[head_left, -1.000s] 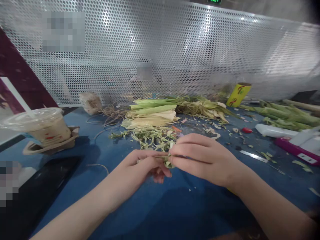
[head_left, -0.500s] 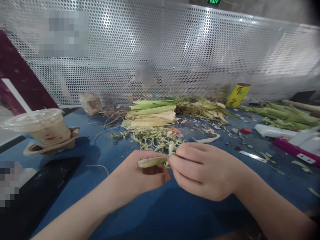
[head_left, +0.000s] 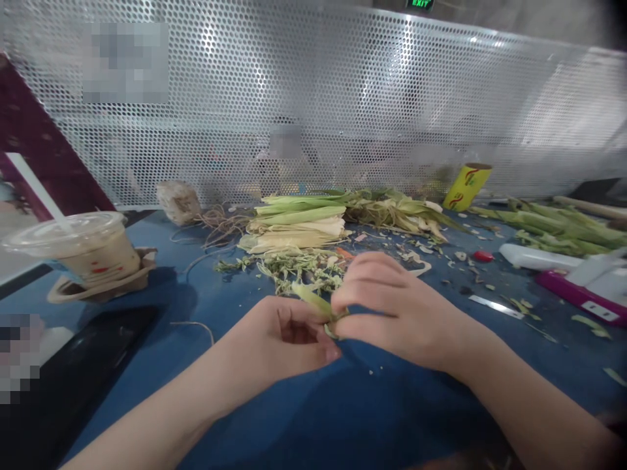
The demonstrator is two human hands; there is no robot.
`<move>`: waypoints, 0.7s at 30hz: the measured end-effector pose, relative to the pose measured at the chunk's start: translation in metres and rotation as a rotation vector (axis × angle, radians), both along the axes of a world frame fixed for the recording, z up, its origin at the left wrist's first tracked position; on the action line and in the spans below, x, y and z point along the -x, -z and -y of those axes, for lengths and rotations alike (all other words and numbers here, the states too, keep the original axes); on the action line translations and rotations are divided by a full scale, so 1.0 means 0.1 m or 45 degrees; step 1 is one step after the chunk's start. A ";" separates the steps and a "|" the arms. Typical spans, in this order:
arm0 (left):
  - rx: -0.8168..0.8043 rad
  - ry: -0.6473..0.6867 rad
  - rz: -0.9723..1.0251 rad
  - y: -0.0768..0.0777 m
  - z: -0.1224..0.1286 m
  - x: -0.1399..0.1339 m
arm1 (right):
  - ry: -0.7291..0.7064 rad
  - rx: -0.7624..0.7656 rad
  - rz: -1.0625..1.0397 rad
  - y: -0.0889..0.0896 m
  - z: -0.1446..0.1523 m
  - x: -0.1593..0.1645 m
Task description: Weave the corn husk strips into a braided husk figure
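Observation:
Between my two hands is a small pale-green corn husk strip (head_left: pixel 313 299), bent and twisted near its lower end. My right hand (head_left: pixel 401 313) pinches that lower end with thumb and forefinger. Curled around its left side, my left hand (head_left: pixel 274 339) grips the husk with its fingers, partly hidden behind the strip; the thumb lies below. Just beyond the hands lies a heap of knotted green husk pieces (head_left: pixel 294 264). Behind that heap are stacked flat corn husks (head_left: pixel 298 222), green on top and cream below.
At left, a lidded drink cup (head_left: pixel 98 254) stands in a cardboard holder, near a black tablet-like slab (head_left: pixel 98 378). Twine (head_left: pixel 223 225) lies further back. A yellow tube (head_left: pixel 466 186), a metal blade (head_left: pixel 496 307) and a purple-and-white tool (head_left: pixel 582 294) are at right. Perforated metal panel (head_left: pixel 343 98) rises behind.
The husk strip has swung from lying leftward to pointing up and away. My right hand's fingers have shifted upward, and small crumbs now lie on the table below it.

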State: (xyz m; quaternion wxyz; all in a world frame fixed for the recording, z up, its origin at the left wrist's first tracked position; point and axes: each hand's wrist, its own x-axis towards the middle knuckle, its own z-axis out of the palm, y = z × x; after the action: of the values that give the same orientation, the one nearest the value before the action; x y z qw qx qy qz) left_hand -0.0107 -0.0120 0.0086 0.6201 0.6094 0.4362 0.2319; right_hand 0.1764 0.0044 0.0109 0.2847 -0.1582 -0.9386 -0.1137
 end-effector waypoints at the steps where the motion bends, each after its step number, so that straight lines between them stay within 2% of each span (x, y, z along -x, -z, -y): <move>1: 0.007 0.003 0.001 -0.01 0.01 0.00 | 0.006 0.083 -0.059 0.01 -0.02 -0.01; 6: -0.047 -0.052 -0.051 -0.06 0.03 0.02 | -0.105 0.658 -0.285 0.06 -0.10 0.00; 8: -0.117 -0.051 -0.094 -0.09 0.04 0.03 | -0.077 0.827 -0.376 0.09 -0.09 0.05; 15: -0.590 -0.052 -0.418 -0.19 0.10 0.02 | -0.051 1.170 -0.740 0.19 -0.03 0.17; 21: -0.755 0.021 -0.541 -0.13 0.10 0.01 | -0.069 1.406 -0.574 0.20 -0.03 0.17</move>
State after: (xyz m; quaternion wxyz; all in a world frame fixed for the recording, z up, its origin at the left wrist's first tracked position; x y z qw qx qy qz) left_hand -0.0117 -0.0222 0.0215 0.3138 0.8009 0.4642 0.2113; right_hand 0.1599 0.0076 -0.0089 0.3554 -0.2792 -0.7789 0.4348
